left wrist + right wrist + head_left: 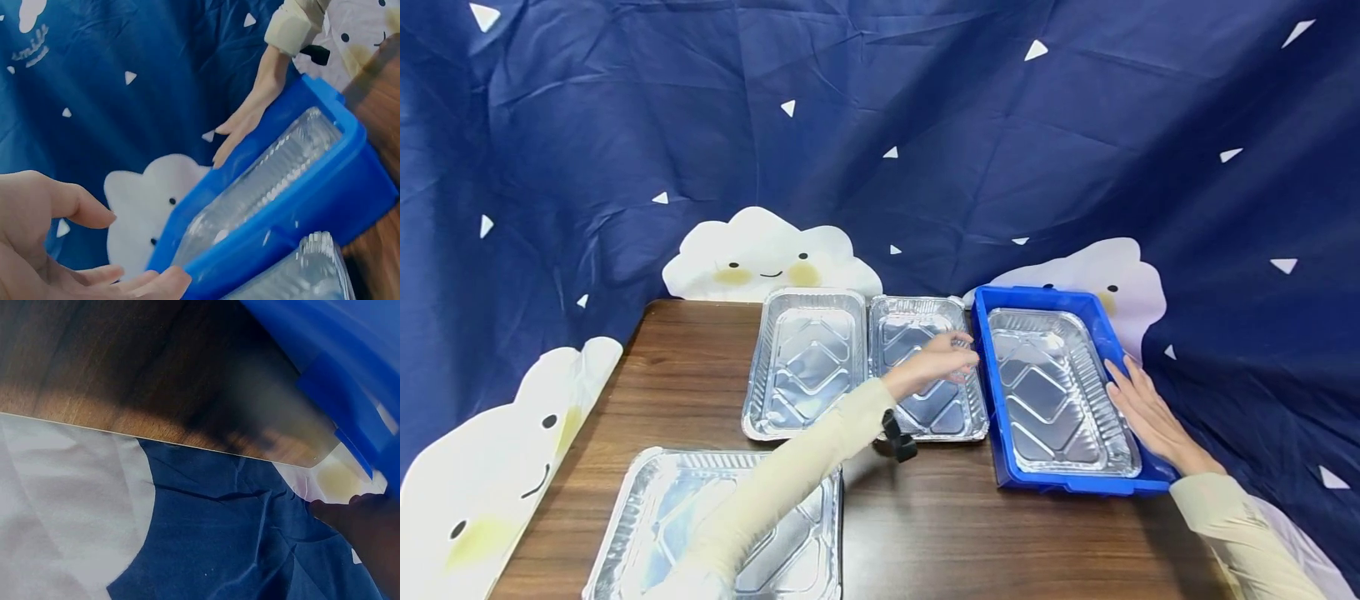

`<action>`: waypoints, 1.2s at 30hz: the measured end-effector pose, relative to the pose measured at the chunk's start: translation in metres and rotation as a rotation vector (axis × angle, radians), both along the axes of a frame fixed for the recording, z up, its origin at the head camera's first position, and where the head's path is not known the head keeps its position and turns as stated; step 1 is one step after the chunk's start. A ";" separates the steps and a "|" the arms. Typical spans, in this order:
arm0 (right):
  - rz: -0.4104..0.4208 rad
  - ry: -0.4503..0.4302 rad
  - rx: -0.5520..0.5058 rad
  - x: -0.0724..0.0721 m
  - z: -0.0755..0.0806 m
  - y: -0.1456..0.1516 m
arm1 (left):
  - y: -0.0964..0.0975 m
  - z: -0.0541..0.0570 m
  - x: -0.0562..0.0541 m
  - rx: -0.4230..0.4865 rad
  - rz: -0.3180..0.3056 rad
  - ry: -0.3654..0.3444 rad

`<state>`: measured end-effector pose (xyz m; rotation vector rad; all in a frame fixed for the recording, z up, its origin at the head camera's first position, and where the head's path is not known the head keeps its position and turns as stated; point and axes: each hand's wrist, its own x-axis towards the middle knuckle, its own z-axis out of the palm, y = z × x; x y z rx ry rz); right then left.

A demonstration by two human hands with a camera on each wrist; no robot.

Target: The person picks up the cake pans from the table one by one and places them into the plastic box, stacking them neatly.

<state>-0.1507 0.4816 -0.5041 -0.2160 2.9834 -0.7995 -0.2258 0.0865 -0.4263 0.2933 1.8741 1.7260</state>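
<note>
Over the smaller middle foil tray [931, 418], my left hand [934, 364] hovers with loosely bent fingers, near the left wall of a blue plastic bin [997, 417]. Nothing is between its thumb and fingers in the left wrist view, where the hand [69, 244] is at lower left. Inside the bin lies a rectangular foil tray [1043, 396]. My right hand [1150, 421] is at the bin's right rim, fingers extended; whether it presses on the rim I cannot tell. In the right wrist view only part of that hand [362, 525] shows, dark beside the bin.
Another foil tray [811, 358] sits left of the middle one. A larger foil tray [797, 533] lies at the front left, partly hidden by my left sleeve. Everything stands on a brown wooden table [940, 533], with a navy curtain [880, 125] behind it.
</note>
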 end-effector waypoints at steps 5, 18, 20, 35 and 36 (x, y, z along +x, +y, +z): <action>0.005 0.023 -0.002 -0.001 -0.001 -0.001 | -0.038 -0.004 -0.003 -0.004 0.001 0.050; -0.002 0.023 0.010 -0.001 -0.003 -0.001 | -0.113 -0.018 -0.009 0.066 0.141 0.094; 0.000 0.025 0.009 -0.001 -0.004 -0.001 | -0.124 -0.021 -0.009 0.047 0.157 0.093; 0.006 0.058 0.021 -0.001 -0.003 -0.001 | -0.201 -0.045 -0.010 -0.062 0.225 0.086; 0.006 0.059 0.022 -0.002 -0.003 -0.001 | -0.207 -0.047 -0.010 -0.071 0.224 0.091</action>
